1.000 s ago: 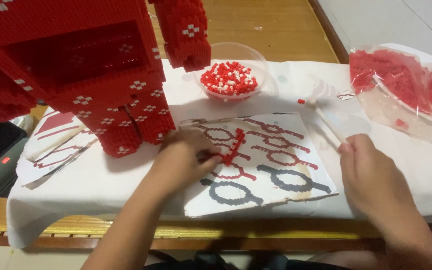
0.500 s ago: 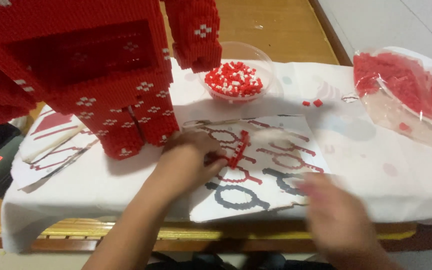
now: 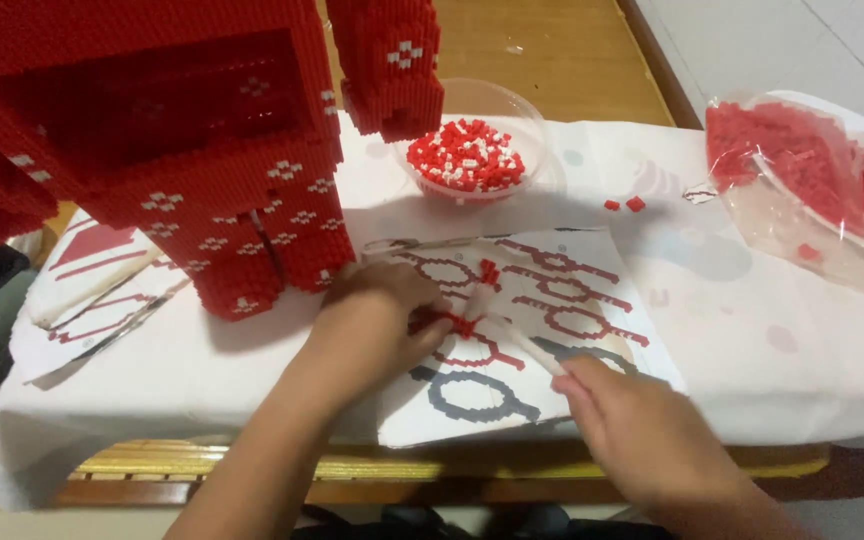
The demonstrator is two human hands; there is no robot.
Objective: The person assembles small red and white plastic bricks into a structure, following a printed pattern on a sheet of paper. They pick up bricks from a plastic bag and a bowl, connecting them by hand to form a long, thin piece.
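Right hand (image 3: 652, 440) swung back in from the far side, now pinching a thin white tool toward the red piece (image 3: 457, 322) pinned on the pattern sheet (image 3: 592, 300) under left hand (image 3: 377, 320), fingers pressed together, so placing bricks again.

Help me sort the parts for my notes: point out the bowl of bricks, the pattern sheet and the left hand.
bowl of bricks (image 3: 537, 130), head view, clear rim.
pattern sheet (image 3: 612, 275), head view, upper right part.
left hand (image 3: 377, 320), head view, back of hand.
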